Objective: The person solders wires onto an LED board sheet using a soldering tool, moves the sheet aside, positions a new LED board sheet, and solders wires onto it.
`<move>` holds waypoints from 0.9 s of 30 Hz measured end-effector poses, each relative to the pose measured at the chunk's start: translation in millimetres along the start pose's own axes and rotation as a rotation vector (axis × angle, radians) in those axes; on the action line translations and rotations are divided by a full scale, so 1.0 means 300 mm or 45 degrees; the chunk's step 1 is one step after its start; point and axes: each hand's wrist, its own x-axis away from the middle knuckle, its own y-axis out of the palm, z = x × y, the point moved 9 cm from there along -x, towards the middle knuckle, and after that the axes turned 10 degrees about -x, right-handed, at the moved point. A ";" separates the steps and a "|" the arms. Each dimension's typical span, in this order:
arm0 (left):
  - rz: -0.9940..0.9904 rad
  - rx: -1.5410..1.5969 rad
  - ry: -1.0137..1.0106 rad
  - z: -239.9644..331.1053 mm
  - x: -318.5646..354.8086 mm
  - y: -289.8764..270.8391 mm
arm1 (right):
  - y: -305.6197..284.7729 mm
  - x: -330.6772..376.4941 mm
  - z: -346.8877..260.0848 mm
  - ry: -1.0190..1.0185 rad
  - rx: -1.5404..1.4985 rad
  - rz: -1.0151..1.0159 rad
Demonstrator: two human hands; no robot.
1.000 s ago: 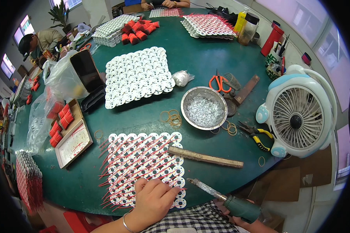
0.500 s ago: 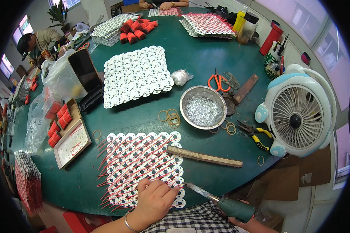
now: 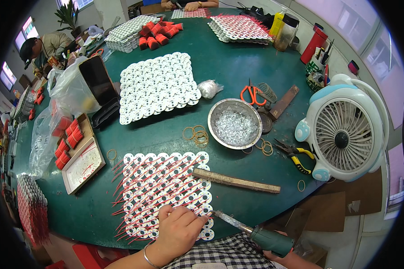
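Since the earlier frame the soldering iron (image 3: 260,235) had swung its tip left, onto the near right corner of the disc panel (image 3: 164,193). Shavings filled the steel bowl (image 3: 234,123). Left hand (image 3: 177,228) pressed flat, fingers spread, on the panel; right hand (image 3: 292,256) gripped the iron's handle.

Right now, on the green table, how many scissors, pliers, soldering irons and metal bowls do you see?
Scissors, orange handles: 1
Pliers, yellow and black handles: 1
Soldering iron, held in the right hand: 1
Metal bowl: 1
Total: 4
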 end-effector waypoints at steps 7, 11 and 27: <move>-0.005 0.003 0.001 0.000 -0.004 0.004 | 0.029 0.052 0.090 0.221 -0.204 -0.082; 0.027 0.009 0.011 0.003 -0.007 0.001 | 0.049 0.052 0.095 0.492 -0.358 -0.160; 0.058 -0.022 0.000 0.008 0.021 -0.029 | 0.024 0.057 0.084 0.475 -0.647 -0.022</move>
